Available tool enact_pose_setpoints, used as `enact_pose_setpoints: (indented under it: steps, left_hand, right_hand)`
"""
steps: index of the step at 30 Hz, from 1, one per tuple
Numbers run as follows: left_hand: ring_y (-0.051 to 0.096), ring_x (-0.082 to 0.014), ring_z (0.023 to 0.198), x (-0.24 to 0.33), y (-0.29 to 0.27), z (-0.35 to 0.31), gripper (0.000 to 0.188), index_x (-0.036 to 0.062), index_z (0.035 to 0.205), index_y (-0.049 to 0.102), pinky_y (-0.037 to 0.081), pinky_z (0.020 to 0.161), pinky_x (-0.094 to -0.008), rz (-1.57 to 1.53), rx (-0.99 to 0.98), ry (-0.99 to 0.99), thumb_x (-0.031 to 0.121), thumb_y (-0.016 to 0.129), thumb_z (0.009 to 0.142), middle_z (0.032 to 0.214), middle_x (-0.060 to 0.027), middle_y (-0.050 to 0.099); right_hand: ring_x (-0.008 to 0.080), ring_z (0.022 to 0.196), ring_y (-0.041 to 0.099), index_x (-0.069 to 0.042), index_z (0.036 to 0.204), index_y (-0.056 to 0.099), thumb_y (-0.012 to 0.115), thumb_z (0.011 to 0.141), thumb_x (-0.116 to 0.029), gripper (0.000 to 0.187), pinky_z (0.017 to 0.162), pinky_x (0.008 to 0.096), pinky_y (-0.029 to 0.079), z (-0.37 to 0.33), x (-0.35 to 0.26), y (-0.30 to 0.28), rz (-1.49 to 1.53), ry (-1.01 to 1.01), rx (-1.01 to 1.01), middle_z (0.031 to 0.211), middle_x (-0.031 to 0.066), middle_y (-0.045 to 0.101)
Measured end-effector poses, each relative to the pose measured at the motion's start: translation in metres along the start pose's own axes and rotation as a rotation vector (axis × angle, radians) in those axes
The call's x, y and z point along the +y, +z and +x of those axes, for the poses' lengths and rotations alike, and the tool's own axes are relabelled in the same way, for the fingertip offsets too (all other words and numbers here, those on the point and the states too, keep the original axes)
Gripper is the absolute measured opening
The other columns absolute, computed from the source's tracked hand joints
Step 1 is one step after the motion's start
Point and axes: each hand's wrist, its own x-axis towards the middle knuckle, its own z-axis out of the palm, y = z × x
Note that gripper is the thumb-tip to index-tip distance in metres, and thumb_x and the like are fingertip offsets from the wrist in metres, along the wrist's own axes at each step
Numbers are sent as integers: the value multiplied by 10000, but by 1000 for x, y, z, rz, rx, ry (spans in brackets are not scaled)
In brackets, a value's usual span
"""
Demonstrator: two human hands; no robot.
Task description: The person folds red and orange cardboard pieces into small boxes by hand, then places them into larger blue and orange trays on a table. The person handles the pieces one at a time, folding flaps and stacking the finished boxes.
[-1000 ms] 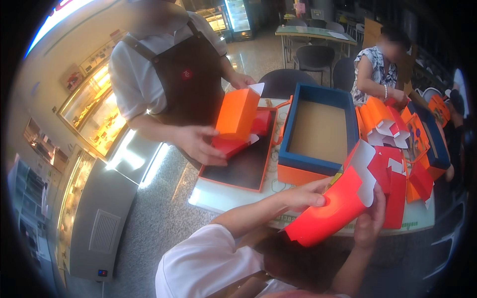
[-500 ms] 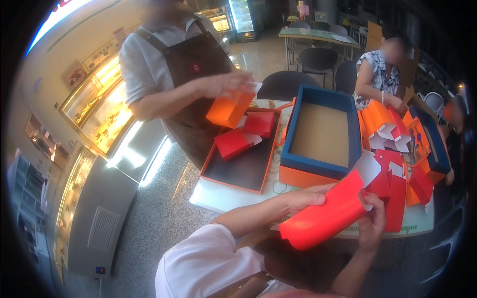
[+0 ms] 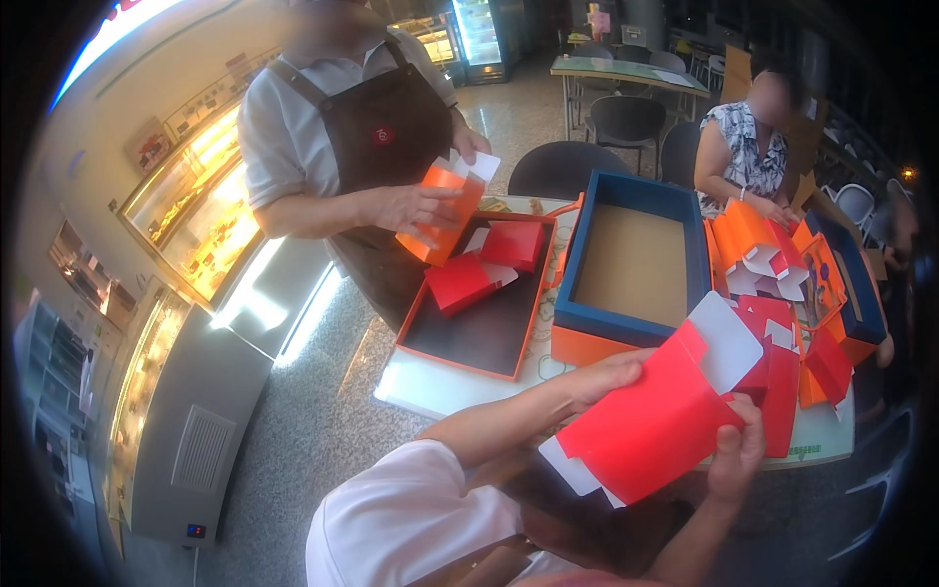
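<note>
Between my two hands is a red cardboard box (image 3: 641, 435), partly folded, with white flaps sticking out at its upper right and lower left ends. My left hand (image 3: 608, 380) grips its upper left edge, thumb on top. On the opposite side, my right hand (image 3: 736, 452) holds the right edge near the upper flap. Just beyond stands a large blue-rimmed orange box (image 3: 565, 293) with a tan bottom. To the right of my hands lie flattened red cartons (image 3: 780, 391) on the table.
Across the table a person in a brown apron (image 3: 367, 122) handles an orange box (image 3: 445, 210). An orange-edged tray (image 3: 469, 370) holds red boxes (image 3: 468, 282). Several orange cartons (image 3: 748, 230) are piled at right, near a seated person (image 3: 740, 147).
The red box in my hands has gone from rounded to flatter and wider, and white flaps now show at its lower end. The aproned person's orange box has turned more upright.
</note>
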Motion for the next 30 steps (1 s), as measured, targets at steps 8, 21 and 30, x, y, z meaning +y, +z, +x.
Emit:
enact_pose_setpoints:
  steps: [8, 21, 30]
  left_hand:
    - [585, -261, 1333, -2, -9, 0, 1067, 13, 1499, 441, 529, 1082, -409, 69, 48, 14, 725, 793, 786, 1443, -156, 560]
    - [636, -182, 1223, -11, -11, -1, 905, 16, 1391, 523, 536, 1050, -355, 68, 103, 53, 711, 736, 851, 1330, -101, 632]
    - [632, -175, 1220, -16, -18, 1, 891, 6, 1387, 523, 531, 1052, -349, 74, 85, 79, 712, 708, 876, 1328, -99, 631]
  right_hand:
    - [192, 1079, 602, -44, 1193, 608, 596, 1077, -297, 279, 963, 345, 473, -2, -3, 14, -22, -10, 140, 1172, 79, 640]
    - [189, 1054, 608, -93, 1252, 533, 584, 1061, -377, 346, 889, 311, 522, -3, 1, 30, -61, -91, 328, 1155, 87, 612]
    - [179, 1055, 610, -103, 1253, 529, 575, 1071, -373, 329, 876, 303, 532, -5, 4, 31, -3, -108, 342, 1161, 91, 613]
